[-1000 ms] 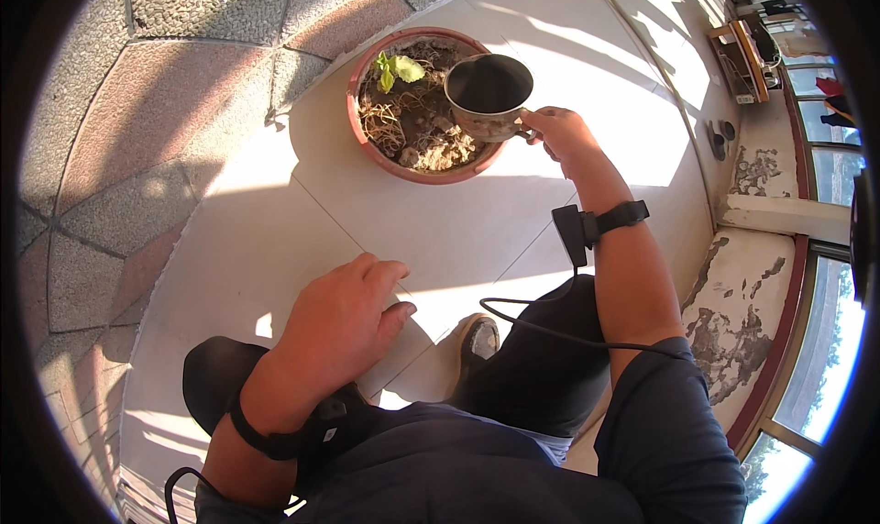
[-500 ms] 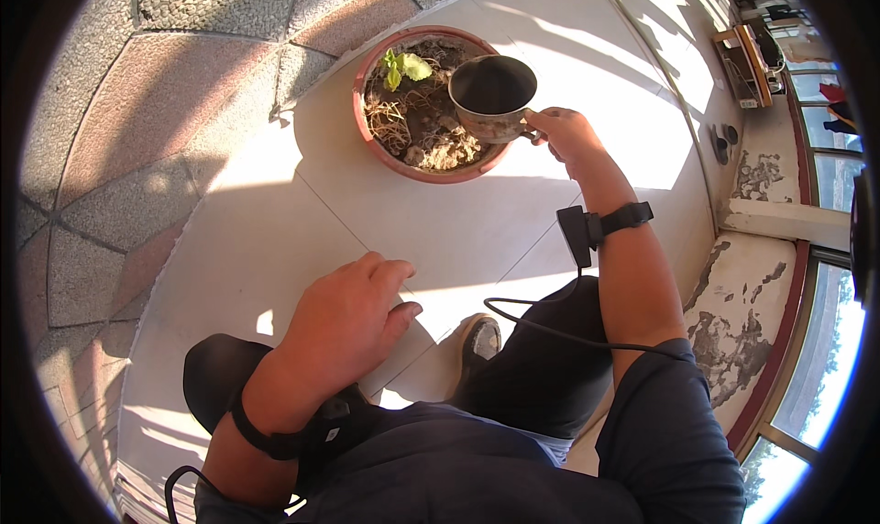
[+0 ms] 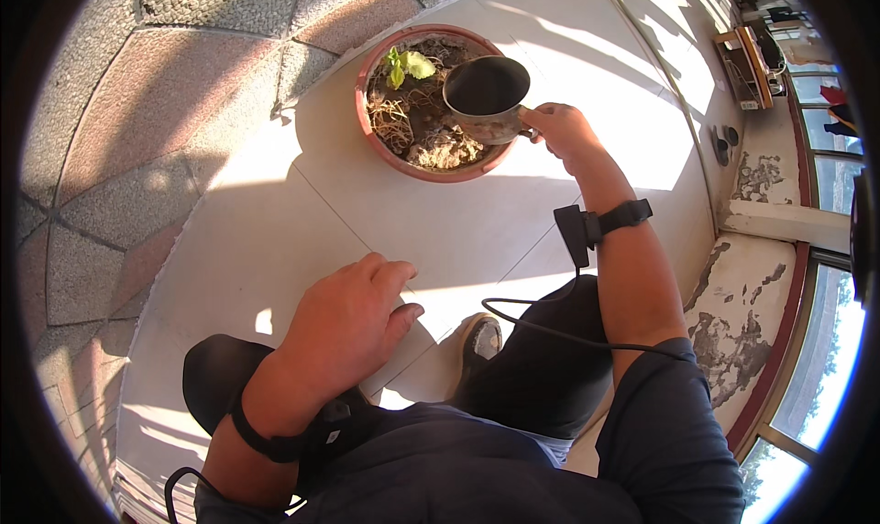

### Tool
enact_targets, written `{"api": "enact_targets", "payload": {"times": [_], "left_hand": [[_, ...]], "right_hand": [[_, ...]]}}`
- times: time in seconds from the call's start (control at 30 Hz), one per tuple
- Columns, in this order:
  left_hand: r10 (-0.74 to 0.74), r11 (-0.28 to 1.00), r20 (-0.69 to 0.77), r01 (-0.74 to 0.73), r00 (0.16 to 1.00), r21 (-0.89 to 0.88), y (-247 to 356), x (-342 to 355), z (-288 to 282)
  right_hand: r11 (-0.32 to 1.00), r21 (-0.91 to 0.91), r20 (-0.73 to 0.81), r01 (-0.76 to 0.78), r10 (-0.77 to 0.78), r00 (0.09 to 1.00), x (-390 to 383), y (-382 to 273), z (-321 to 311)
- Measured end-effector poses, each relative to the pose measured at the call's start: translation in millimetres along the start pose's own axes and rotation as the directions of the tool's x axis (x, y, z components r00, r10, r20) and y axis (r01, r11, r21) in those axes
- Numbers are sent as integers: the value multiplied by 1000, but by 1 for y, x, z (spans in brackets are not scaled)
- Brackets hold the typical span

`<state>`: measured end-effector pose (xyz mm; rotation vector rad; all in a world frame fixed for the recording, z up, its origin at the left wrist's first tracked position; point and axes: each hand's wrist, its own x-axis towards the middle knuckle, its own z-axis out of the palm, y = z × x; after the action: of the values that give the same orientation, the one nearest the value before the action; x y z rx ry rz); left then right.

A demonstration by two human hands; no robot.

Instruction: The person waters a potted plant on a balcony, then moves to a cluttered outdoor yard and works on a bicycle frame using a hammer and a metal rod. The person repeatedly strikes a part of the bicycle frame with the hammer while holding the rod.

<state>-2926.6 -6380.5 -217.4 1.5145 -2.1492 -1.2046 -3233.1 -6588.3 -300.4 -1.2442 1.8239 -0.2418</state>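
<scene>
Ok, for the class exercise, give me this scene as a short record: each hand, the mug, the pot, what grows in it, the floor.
Right hand: gripping the mug's handle
Mug: mouth upward, over the pot's right side; contact with the rim unclear; contents too dark to tell
Left hand: nothing visibly held, fingers loosely curled
Flowerpot: round, reddish, containing soil and dry roots
Seedling: green leaves, upper left in pot
Floor tiles: pale, partly sunlit

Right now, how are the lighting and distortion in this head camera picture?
In the head view, sunlight washes out the floor right of the flowerpot; the cup is dark inside; same head view, the right-hand window glares and fisheye bends the red edging beside it.
</scene>
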Motion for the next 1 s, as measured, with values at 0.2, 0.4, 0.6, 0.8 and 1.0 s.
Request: {"api": "enact_targets", "payload": {"times": [0.2, 0.4, 0.6, 0.8, 1.0], "left_hand": [[2, 1000, -10, -2, 1000, 0, -2, -1, 0], [-16, 1000, -5, 16, 1000, -5, -2, -2, -3], [-17, 1000, -8, 17, 1000, -11, -3, -3, -4], [-8, 1000, -23, 7, 1000, -13, -6, -4, -4], [2, 1000, -31, -3, 1000, -8, -6, -4, -4]], "right_hand": [[993, -106, -49, 45, -51, 997, 2, -8, 12], [983, -168, -40, 80, -88, 995, 4, -11, 15], [986, -158, -32, 54, -60, 998, -3, -18, 13], [1000, 4, 10, 0, 0, 1000, -13, -24, 8], [986, 164, 21, 1, -4, 1000, -5, -6, 0]]}}
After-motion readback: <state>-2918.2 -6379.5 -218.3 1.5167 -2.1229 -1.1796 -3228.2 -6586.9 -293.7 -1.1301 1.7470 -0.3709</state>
